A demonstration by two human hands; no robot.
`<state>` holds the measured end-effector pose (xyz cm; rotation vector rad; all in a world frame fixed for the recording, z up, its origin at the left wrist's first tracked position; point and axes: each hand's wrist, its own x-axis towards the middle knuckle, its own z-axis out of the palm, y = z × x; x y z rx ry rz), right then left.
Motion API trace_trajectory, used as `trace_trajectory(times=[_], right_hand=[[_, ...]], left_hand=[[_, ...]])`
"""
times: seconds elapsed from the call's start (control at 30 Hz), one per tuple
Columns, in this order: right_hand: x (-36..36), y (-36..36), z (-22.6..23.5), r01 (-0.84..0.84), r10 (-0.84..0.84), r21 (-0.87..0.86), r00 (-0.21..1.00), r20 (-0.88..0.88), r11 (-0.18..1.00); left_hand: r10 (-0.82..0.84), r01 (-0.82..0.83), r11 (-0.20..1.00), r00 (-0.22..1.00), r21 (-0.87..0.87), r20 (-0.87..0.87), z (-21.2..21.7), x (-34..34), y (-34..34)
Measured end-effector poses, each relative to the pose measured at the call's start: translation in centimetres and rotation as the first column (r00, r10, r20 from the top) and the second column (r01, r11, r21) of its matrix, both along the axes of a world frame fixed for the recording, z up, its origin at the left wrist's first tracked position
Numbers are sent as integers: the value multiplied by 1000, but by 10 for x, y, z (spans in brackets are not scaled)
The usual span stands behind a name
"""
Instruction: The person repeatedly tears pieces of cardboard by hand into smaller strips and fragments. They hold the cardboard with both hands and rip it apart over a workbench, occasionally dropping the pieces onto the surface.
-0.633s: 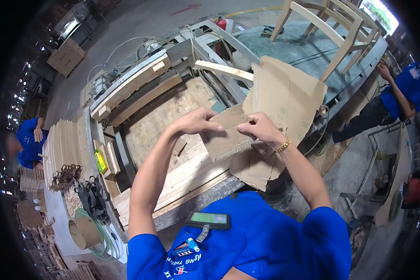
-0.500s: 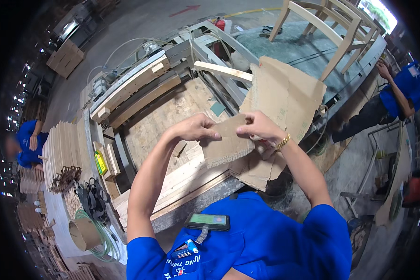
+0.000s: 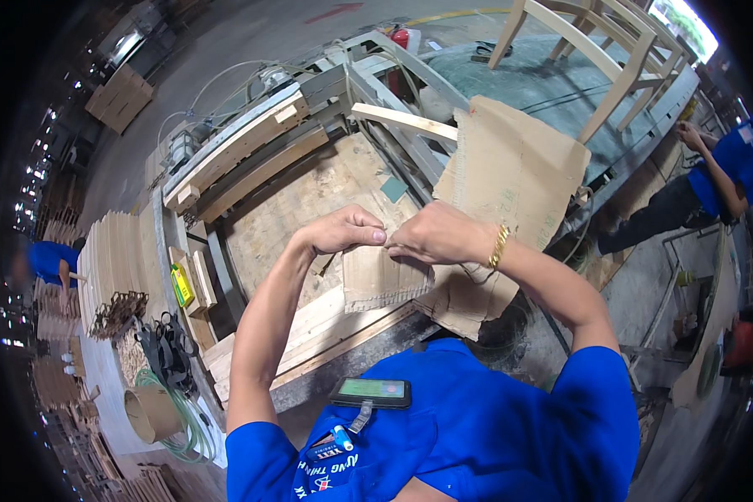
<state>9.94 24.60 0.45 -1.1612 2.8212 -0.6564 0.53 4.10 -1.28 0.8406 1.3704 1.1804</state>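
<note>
My left hand (image 3: 345, 231) and my right hand (image 3: 437, 233) meet in front of me, knuckles almost touching. Both pinch the top edge of a small piece of brown corrugated cardboard (image 3: 382, 280) that hangs below them. Behind my right hand a larger torn sheet of cardboard (image 3: 519, 171) stands over the workbench edge. My right wrist wears a gold bracelet (image 3: 499, 246).
A wooden press bench (image 3: 309, 201) with a chipboard bed lies ahead. Pale wooden chair frames (image 3: 598, 50) stand on a green table at the far right. Another person in blue (image 3: 728, 171) works at the right. Stacked curved wooden parts (image 3: 113, 259) and a green hose (image 3: 180, 410) lie left.
My hands have drawn together over the small cardboard piece, which now hangs folded below them instead of being spread between them.
</note>
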Motion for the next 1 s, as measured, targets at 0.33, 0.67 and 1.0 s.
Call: trace_trajectory(times=[0.33,0.67,1.0], right_hand=[[48,31,13,18,-80,-331,981,-174,943],[79,161,-109,946,-779,-169,325,536,279],[112,120,-158,980,-654,-199,132,745,-30]], left_hand=[[345,-469,845,845,-257,-408,-30,-33,-58],[429,-459,888,850,-28,-307,-56,21,88],[473,-581,797,426,168,-771,-143,118,166]])
